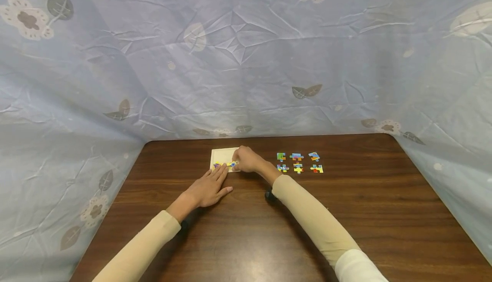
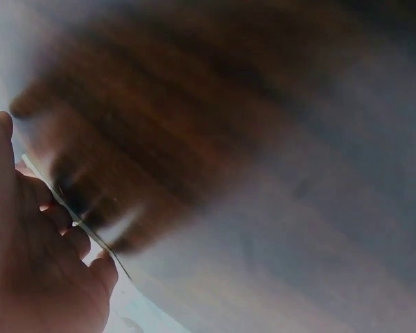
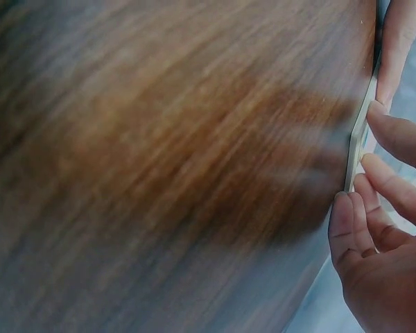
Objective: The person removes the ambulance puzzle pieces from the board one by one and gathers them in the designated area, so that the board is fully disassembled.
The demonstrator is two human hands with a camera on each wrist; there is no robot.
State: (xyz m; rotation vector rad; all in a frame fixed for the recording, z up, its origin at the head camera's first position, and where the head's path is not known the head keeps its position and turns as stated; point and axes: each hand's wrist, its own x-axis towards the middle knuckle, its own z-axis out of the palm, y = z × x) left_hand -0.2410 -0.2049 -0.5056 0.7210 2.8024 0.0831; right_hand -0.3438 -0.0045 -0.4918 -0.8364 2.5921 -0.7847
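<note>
A shallow cream puzzle tray [image 1: 224, 154] lies near the table's far edge, with colourful jigsaw pieces along its near side. My left hand [image 1: 205, 189] lies with straight fingers over the tray's near edge, fingertips on the pieces. In the left wrist view the left hand [image 2: 38, 257] reaches across the thin tray edge. My right hand [image 1: 247, 159] is at the tray's right side, its curled thumb and fingers pinching a yellow and blue jigsaw piece [image 1: 233, 164]. The right wrist view has the right hand [image 3: 392, 243] close by the tray's corner, the piece mostly hidden.
To the right, several loose jigsaw pieces [image 1: 297, 157] lie in two rows on the dark brown wooden table [image 1: 365, 213]. A pale blue patterned cloth [image 1: 246, 81] hangs behind the table and on both sides.
</note>
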